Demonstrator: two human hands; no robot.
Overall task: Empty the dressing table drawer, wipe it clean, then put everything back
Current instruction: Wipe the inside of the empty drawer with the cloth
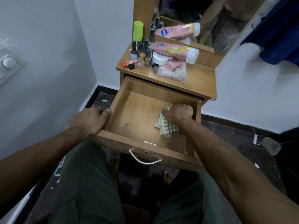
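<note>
The wooden drawer (137,110) stands pulled out, and only the cloth and my right hand are inside it. My left hand (90,120) grips its left wall near the front corner. My right hand (178,112) holds a checked cloth (166,126) bunched against the drawer floor at the right side. On the dressing table top (199,81) lie the cosmetics: a pink lotion tube (174,50), several nail polish bottles (142,52), a white jar (160,58), a green can (138,30) and a clear plastic case (173,71).
A mirror (210,21) rises behind the table top. A white wall with a switch plate (8,63) is on the left. Blue fabric (275,34) hangs at the upper right. The dark floor has scraps and a grey lump (271,145). My knees are under the drawer front.
</note>
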